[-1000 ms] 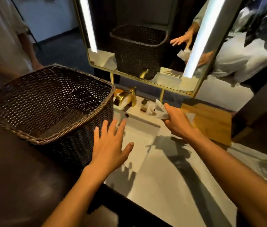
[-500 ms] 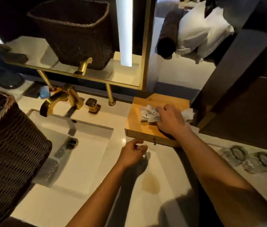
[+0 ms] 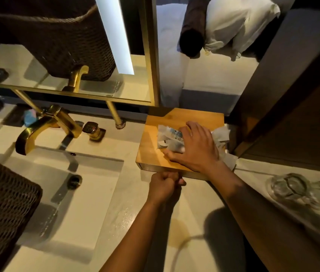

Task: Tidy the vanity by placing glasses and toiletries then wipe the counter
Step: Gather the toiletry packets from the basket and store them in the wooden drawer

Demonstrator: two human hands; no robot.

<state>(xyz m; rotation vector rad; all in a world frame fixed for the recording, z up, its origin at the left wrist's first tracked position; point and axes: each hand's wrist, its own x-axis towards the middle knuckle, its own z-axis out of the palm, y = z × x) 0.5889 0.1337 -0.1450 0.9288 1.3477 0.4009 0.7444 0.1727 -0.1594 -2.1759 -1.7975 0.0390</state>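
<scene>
Pale stone counter (image 3: 127,222): square wooden box (image 3: 151,146) under right hand (image 3: 196,148), spread flat on crinkled sachets (image 3: 170,135); left hand (image 3: 163,185) curled in front, grasp unclear.

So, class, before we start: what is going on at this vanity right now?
A person stands over the vanity. Their right hand lies spread over white toiletry packets on a wooden box beside the sink. The left hand is curled at the box's front edge; whether it holds anything is hidden. Two glasses sit on the counter at right.
</scene>
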